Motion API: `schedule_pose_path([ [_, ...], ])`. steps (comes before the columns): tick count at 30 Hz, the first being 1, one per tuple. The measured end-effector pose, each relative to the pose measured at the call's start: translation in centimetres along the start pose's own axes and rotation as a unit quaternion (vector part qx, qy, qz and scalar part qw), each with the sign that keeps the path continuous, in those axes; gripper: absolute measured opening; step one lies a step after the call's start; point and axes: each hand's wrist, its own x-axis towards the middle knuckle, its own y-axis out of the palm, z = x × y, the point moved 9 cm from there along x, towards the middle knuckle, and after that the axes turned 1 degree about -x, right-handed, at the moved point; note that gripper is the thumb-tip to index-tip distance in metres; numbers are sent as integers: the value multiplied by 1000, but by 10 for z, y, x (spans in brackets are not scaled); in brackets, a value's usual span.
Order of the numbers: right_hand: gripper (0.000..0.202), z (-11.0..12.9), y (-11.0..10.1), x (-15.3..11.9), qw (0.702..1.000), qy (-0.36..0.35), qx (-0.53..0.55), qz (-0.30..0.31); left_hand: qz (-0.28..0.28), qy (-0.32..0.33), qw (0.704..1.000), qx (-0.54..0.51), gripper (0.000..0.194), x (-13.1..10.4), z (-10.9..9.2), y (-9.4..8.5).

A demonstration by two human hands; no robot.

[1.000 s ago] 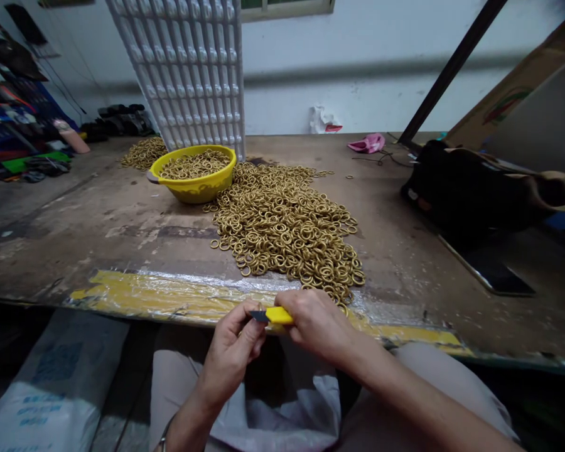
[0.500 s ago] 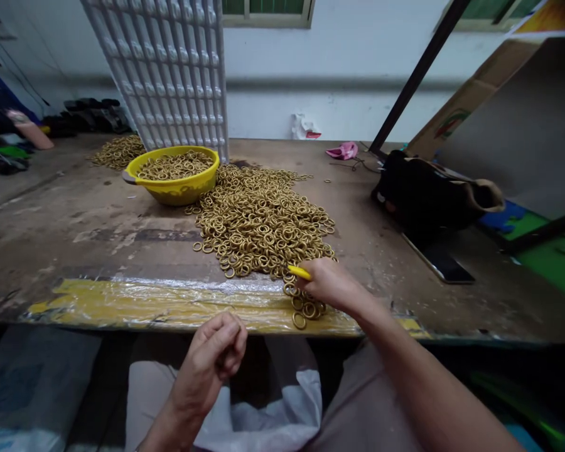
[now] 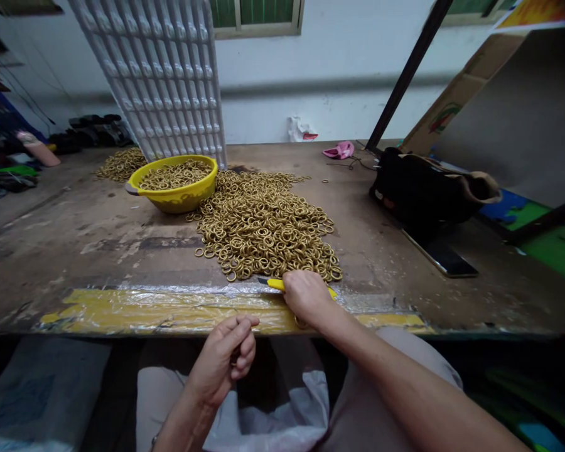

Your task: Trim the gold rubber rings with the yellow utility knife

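While the right hand (image 3: 308,294) grasps a yellow utility knife (image 3: 276,285), its dark tip towards the desk's left end, the left hand (image 3: 226,355) sits just off the front edge of the desk (image 3: 103,216), fingers curled and thumb against forefinger; whether it holds anything cannot be told. The heap of brass-coloured rings (image 3: 266,235) lies mid-desk, right behind the knife, and reaches back to a yellow plastic basin (image 3: 181,201) of more rings. One loose ring (image 3: 301,323) shows below the right hand at the front edge. The step seems to be drawing rings forward; the next move probably calls for guiding one to the left fingertips, blade angled clear.
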Motion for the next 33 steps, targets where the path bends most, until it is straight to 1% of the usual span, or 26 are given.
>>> schedule_pose_path([
  [4,23,-4,2,0,1000,-4,9,-11,-9,2,999,33,23,0,2,0],
  [8,23,-1,4,-1,999,-19,30,-21,-24,16,998,61,27,3,0,1],
  [11,18,4,3,-1,998,-34,52,-22,-43,45,994,87,33,10,-6,0],
  [13,15,6,1,0,993,-46,107,-18,-62,75,989,115,38,16,-15,0],
  [15,14,7,2,1,974,-54,218,-5,-80,100,983,135,41,23,-23,0],
  [18,14,15,8,1,914,-79,397,32,-78,112,982,134,37,34,-30,4],
  [20,14,22,10,-1,880,-103,462,40,-65,108,984,126,36,40,-31,7],
  [21,14,25,9,-2,870,-110,479,36,-58,103,985,123,36,42,-31,8],
  [23,11,28,8,-4,860,-116,495,30,-44,89,988,115,37,45,-29,9],
  [25,9,31,5,-6,845,-115,521,38,-33,76,991,103,38,45,-27,8],
  [27,9,27,0,-6,822,-101,559,34,-33,78,992,90,38,42,-28,6],
  [29,11,20,-8,-5,806,-81,587,10,-43,91,992,82,36,38,-31,4],
  [31,15,18,-13,-5,802,-80,591,1,-51,99,990,88,33,33,-33,4],
  [33,18,23,-14,-7,798,-97,594,21,-47,96,990,93,31,29,-32,7],
])
